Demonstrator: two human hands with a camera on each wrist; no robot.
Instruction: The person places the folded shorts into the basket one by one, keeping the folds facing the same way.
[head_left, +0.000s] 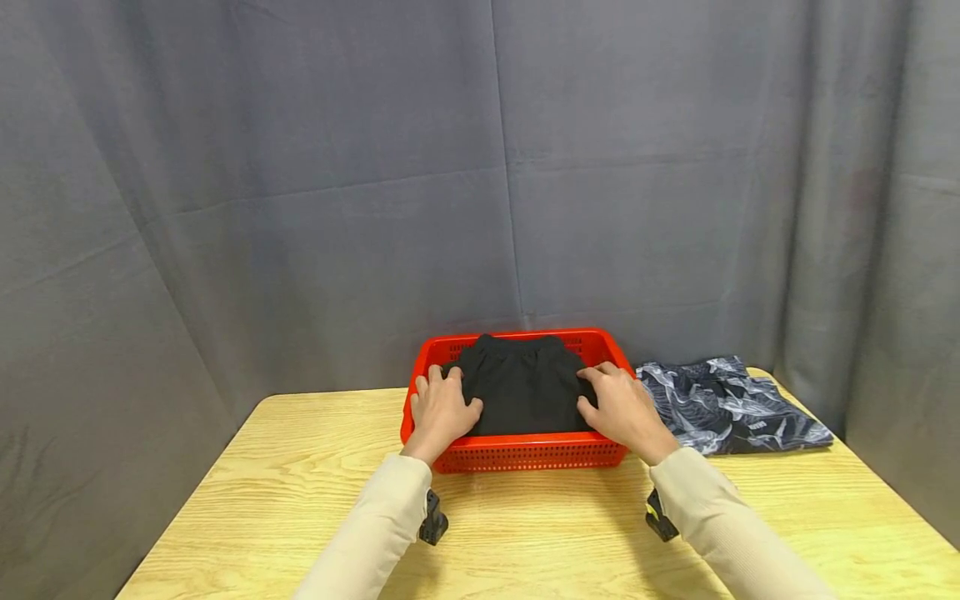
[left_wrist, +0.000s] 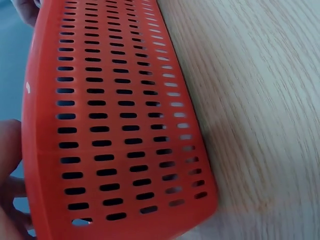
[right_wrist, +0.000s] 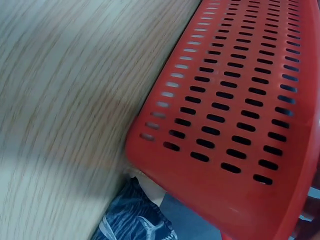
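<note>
Two sleeves: cream long sleeves (head_left: 375,533) enter from the near edge, each with a small black wrist-mounted device beneath.
Surface: light wood-grain surface (head_left: 540,533), rounded corners; carries all items.
Basket: red perforated plastic rectangular basket (head_left: 525,452) stands on the surface, centre, toward the far edge; slotted wall fills both wrist views (left_wrist: 115,125) (right_wrist: 240,105).
Garment: folded black fabric garment (head_left: 521,387) lies inside the basket, elastic waistband toward the far wall.
Left hand: left hand (head_left: 440,408) rests on the garment's left edge, over the basket's left rim; fingers spread and fairly straight, lying flat on the cloth, thumb alongside. No pinch visible; released, pressing only.
Right hand: right hand (head_left: 618,408) rests on the garment's right edge, over the right rim; fingers extended on the cloth, likewise released, nothing clasped.
Second garment: folded dark blue and white patterned cloth (head_left: 731,408) lies on the surface just beside the basket's right side; one corner shows in the right wrist view (right_wrist: 135,220).
Backdrop: grey draped curtain (head_left: 375,192) hangs behind the surface.
</note>
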